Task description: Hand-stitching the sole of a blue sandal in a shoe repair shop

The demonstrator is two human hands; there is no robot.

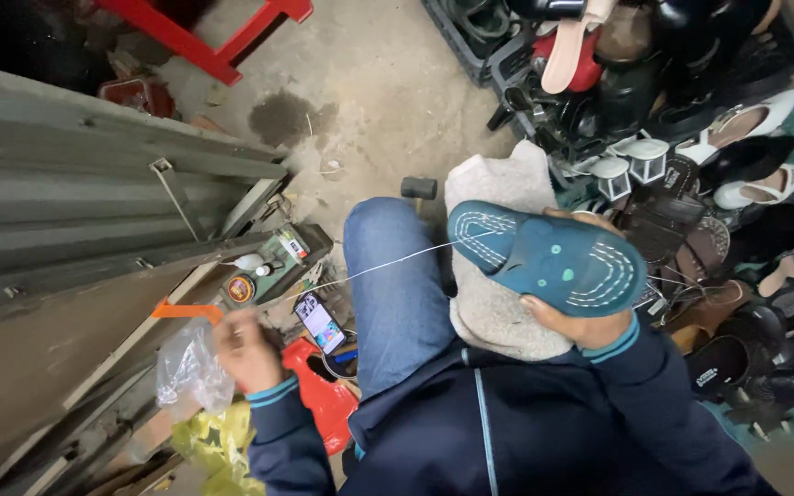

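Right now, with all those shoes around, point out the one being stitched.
It is the teal slipper, held sole-up on the lap by the right hand. White thread runs taut from its sole to the left hand; the piled shoes lie untouched.

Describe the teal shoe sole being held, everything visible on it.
The teal sole faces up, tilted, its narrower end toward the left. It looks like rubber or foam, with white stitching running around the edge at both ends and small lighter dots near the middle. The right hand grips it from beneath, over a grey cloth on the lap. A white thread stretches taut from its left end to the left hand.
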